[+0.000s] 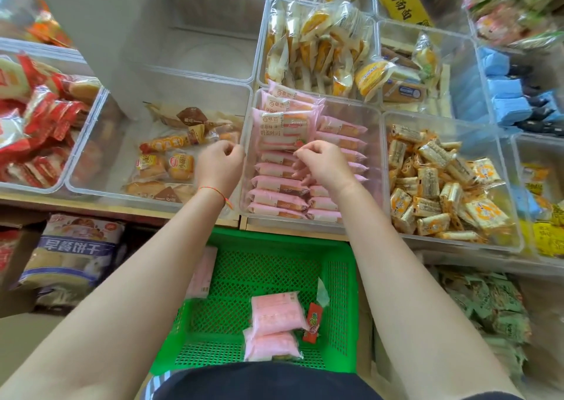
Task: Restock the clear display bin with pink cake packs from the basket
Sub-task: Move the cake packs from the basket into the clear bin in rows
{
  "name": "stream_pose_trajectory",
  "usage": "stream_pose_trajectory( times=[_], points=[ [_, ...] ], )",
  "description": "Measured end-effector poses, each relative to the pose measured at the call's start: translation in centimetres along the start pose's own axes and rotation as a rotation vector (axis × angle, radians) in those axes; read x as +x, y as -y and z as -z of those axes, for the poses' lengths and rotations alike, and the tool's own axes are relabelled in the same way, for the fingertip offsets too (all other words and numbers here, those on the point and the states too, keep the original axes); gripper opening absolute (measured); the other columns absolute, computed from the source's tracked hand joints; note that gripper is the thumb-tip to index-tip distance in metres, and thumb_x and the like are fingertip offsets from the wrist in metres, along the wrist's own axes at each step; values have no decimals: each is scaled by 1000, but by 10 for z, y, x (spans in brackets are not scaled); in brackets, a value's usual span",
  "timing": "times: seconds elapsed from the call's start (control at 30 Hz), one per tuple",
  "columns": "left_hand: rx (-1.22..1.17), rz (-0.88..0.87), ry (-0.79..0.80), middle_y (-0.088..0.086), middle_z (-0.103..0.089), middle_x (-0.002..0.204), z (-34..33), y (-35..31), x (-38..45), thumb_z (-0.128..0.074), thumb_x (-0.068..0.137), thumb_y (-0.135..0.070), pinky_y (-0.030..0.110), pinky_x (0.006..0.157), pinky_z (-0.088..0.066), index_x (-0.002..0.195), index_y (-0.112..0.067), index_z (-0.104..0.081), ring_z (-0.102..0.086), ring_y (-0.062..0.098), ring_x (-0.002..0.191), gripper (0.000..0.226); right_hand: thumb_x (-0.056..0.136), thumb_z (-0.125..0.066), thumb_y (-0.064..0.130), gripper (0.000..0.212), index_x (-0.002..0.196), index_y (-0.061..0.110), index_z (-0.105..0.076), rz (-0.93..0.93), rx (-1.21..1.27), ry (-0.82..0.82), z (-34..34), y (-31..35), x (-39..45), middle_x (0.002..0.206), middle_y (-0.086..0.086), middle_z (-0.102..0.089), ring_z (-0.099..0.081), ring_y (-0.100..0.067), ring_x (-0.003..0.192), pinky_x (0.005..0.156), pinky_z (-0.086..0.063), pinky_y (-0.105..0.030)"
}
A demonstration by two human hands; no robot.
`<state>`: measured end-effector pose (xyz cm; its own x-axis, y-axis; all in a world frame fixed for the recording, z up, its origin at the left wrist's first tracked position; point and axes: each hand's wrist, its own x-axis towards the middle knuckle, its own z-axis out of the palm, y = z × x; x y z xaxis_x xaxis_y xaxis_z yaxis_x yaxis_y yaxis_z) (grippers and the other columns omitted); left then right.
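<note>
Pink cake packs [276, 198] sit mostly in the clear display bin [374, 143] at shelf centre, stacked edge-up in two columns, with a large one [283, 128] standing against the back of the left column.

Left to right: our left hand [218, 163] hovers at the bin's left wall, fingers curled in, thumb and forefinger nearly meeting; we see nothing held. Our right hand [323, 163] is over the stack, fingers curled, tips close to that standing pack's lower right corner. Pinching it or just touching: cannot tell.

Step, as we read it: seating/aligning that pack in the row, not fetching. Next move likely calls for letting go, then dropping both hands to the green basket [338, 283] below the shelf edge.

Counts: basket holds two flat pink packs [276, 328] near the front, a third [203, 273] leaning on the left wall, plus one small red wrapper [312, 323]. Bin: roughly nine or ten edges showing per column; exact count is hidden by our hands. So about three packs left to move.
</note>
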<state>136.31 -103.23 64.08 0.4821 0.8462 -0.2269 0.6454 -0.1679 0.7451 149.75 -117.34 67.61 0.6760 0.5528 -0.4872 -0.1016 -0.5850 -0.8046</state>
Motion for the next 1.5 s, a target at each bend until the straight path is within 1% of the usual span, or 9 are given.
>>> stream_pose_trajectory(
  times=[0.2,0.33,0.5,0.6,0.8,0.87,1.1,1.3,1.5],
  points=[
    [-15,-13,-185,15,-59,62,19,54,-54,-47,84,-30,42,59,-41,63,-5,-61,-54,34,66,36,104,-46,25,29,97,2,-63,-242,-112,736,-57,-18,-49,93,-21,-73,-72,-34,83,69,-61,-37],
    [27,-50,-211,6,-49,54,28,76,-72,-43,81,-36,38,53,-34,57,-9,-50,-46,30,60,37,106,-40,29,35,110,1,-60,-404,-229,940,-107,-55,-61,98,-18,-71,-69,-33,89,88,-55,-49],
    [132,135,-78,2,-51,56,30,143,-97,-50,88,-31,33,58,-28,56,-16,-48,-50,31,67,36,106,-38,28,41,136,2,-48,-468,-322,840,-164,-97,-68,123,-20,-63,-67,-33,103,92,-55,-45],
    [250,302,151,11,-70,104,28,181,-98,-49,91,-30,35,79,-44,98,-17,-69,-61,33,102,26,104,-41,28,42,139,7,-44,-473,-276,727,-195,-121,-63,129,-19,-60,-68,-31,103,90,-56,-43],
    [325,408,483,21,-35,150,9,183,-101,-48,91,-27,42,102,-40,150,-4,-21,-47,38,129,69,99,-47,27,45,142,17,-39,-524,-122,544,-238,-151,-59,132,-9,-57,-62,-25,110,89,-56,-40],
    [310,437,515,21,-21,155,1,181,-102,-48,93,-32,44,104,-39,153,-5,-11,-45,41,129,75,96,-49,25,49,142,15,-39,-561,-68,508,-245,-161,-61,131,-9,-59,-61,-22,107,91,-56,-43],
    [370,488,505,18,-36,147,-6,196,-106,-50,90,-35,46,105,-34,145,-9,-31,-33,38,133,64,98,-48,19,50,146,15,-34,-616,0,424,-247,-180,-68,132,-12,-59,-62,-27,116,89,-56,-42],
    [15,615,541,12,-49,143,-16,211,-110,-51,83,-33,38,105,-40,146,-17,-34,-49,33,127,67,94,-53,18,45,136,19,-38,-630,70,389,-248,-194,-69,106,0,-66,-65,-10,87,80,-53,-36],
    [9,706,470,17,-39,146,-32,240,-114,-54,87,-22,38,111,-32,144,-12,-37,-39,33,134,61,85,-67,21,65,144,12,-39,-561,-196,146,-252,-214,-62,131,-15,-58,-60,-26,102,73,-47,-30]
  ],
)
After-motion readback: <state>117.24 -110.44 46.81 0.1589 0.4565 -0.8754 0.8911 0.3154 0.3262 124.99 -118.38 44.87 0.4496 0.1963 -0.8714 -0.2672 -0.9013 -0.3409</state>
